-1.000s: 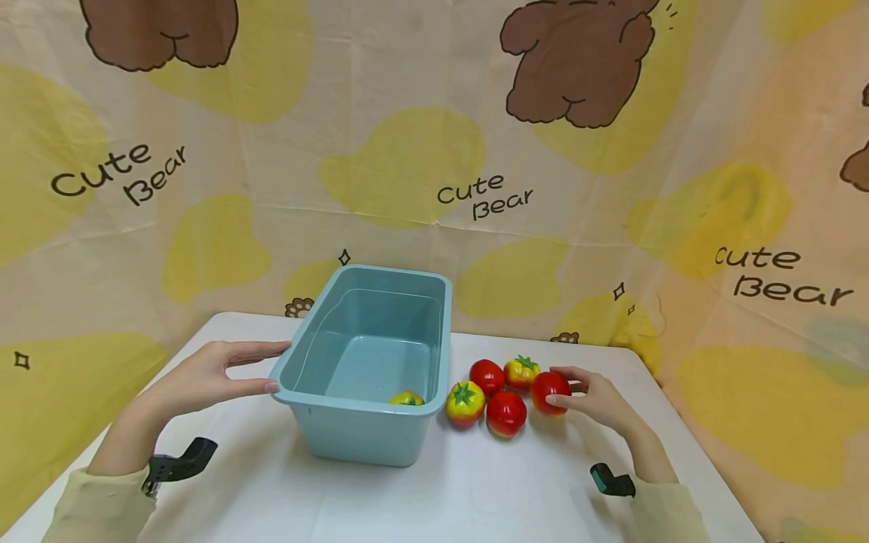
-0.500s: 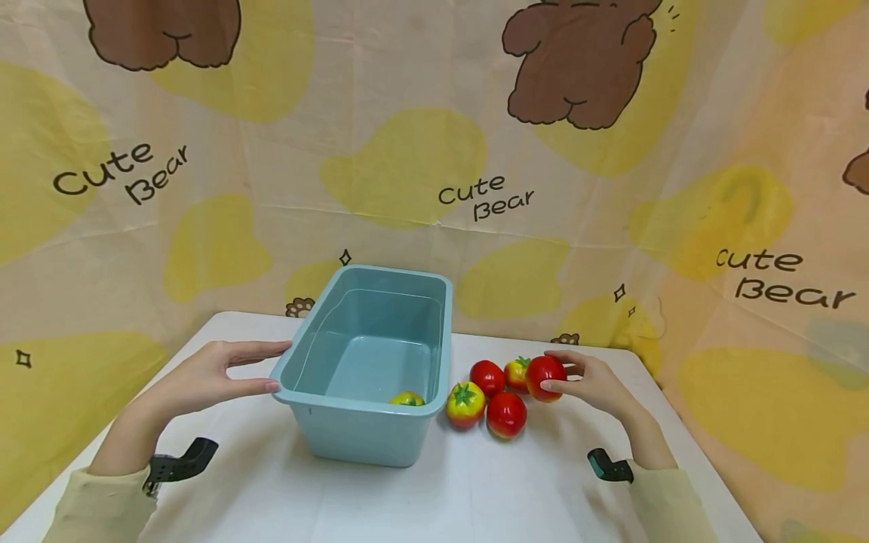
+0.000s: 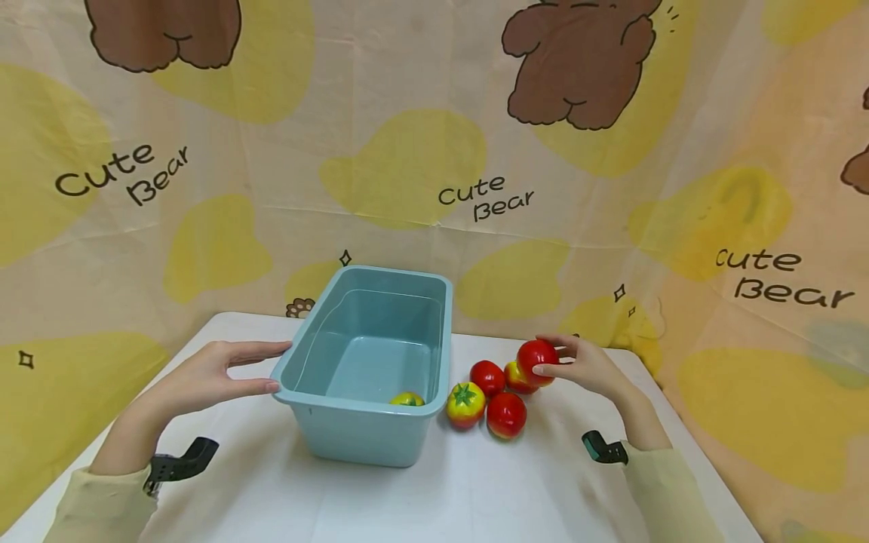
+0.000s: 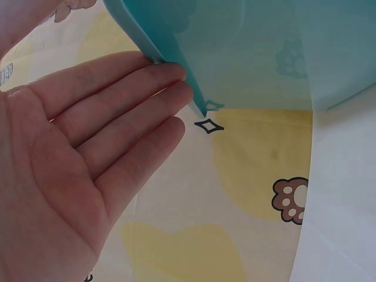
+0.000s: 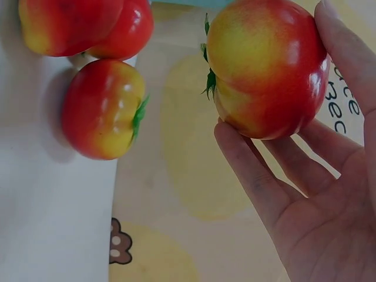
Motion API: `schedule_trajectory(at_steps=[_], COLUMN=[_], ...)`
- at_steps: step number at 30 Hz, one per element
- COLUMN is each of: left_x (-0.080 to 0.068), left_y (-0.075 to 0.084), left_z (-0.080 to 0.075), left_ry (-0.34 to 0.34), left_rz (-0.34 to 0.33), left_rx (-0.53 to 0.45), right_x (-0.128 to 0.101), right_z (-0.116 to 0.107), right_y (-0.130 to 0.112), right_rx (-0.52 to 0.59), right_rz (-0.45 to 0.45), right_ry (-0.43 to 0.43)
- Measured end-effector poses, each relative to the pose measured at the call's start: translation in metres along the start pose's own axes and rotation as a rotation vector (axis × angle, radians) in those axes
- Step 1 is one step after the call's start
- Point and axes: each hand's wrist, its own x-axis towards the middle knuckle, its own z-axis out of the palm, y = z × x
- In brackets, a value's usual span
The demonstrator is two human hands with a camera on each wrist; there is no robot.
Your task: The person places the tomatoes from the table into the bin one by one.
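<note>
My right hand (image 3: 589, 366) holds a red and yellow tomato (image 3: 536, 360) between thumb and fingers, raised above the others. Its green leaves show in the right wrist view, where the same tomato (image 5: 270, 67) fills the upper right. My left hand (image 3: 207, 373) has its fingers straight, with the tips touching the left rim of a light blue plastic bin (image 3: 360, 434); the thumb tip is at the near corner. In the left wrist view, the fingers (image 4: 141, 111) lie against the rim's outside. One tomato (image 3: 407, 398) sits inside the bin, mostly hidden by its near wall.
Right of the bin, several tomatoes stand close together on the white table (image 3: 502, 490): a yellow-topped one (image 3: 465, 406), two red ones, and another (image 3: 519, 377) partly behind the held tomato. A printed cloth (image 3: 407, 166) hangs behind the table.
My right hand has lifted the tomato off the table and carried it up and slightly left, over the one behind it. The left hand and bin have stayed in place.
</note>
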Motion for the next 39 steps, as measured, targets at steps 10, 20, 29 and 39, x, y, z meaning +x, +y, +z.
schedule_trajectory(at_steps=[10,20,29,39], left_x=[-0.001,-0.002,-0.001,-0.001], left_y=[-0.002,0.002,0.001,0.000], left_z=[0.000,-0.001,0.000,0.001], left_ry=[0.007,0.004,0.010,0.014], left_rz=[0.004,-0.007,-0.002,-0.009], left_rx=[-0.004,0.004,0.007,0.000], right_x=[0.012,0.024,0.036,0.049], right_z=[-0.005,-0.011,-0.013,-0.014], right_y=[-0.017,-0.032,-0.051,-0.072], right_rx=[-0.018,-0.060,-0.064,-0.074], right_rz=[-0.076,-0.097,-0.132,-0.149], right_ry=[-0.003,-0.020,-0.044,-0.065])
